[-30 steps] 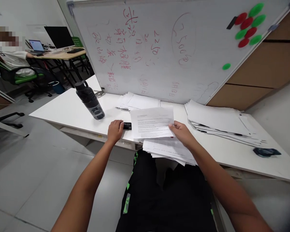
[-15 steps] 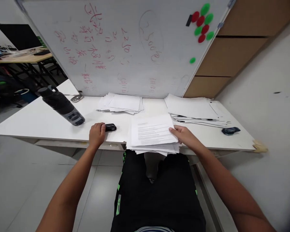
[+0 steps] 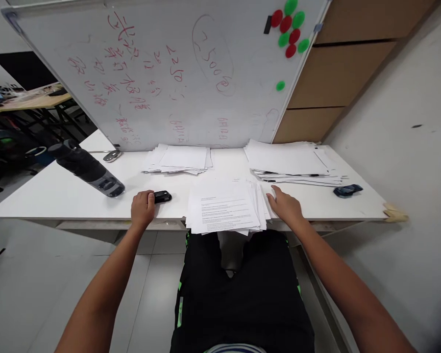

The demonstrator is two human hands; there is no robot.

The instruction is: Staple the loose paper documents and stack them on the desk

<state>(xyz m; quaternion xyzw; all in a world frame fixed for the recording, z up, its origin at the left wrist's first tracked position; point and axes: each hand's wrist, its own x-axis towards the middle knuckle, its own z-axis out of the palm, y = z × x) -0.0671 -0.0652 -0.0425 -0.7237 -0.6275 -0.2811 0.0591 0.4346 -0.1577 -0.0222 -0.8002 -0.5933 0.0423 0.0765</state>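
My left hand [image 3: 143, 208] rests on the white desk with its fingers closed around the back end of a small black stapler [image 3: 163, 196]. The stapler's front points right, toward the papers. A loose stack of printed sheets [image 3: 226, 208] lies in front of me, overhanging the desk's front edge, its sheets fanned out on the right side. Just right of that stack is my right hand [image 3: 285, 208], thumb and fingers apart, holding nothing. Its fingertips are close to the sheets' right edge; whether they touch it I cannot tell.
Two more paper piles, one at the back left [image 3: 182, 158] and a thicker one at the back right [image 3: 286, 159], lie before the whiteboard [image 3: 161, 113]. A dark bottle [image 3: 90, 169] stands at left, with a silver object [image 3: 112, 156] behind it. A dark item [image 3: 347, 190] lies far right.
My right hand has let go of the top sheet's right edge and moved slightly right. The sheet now lies on the stack, turned a little. My left hand stays on the stapler. The view has shifted.
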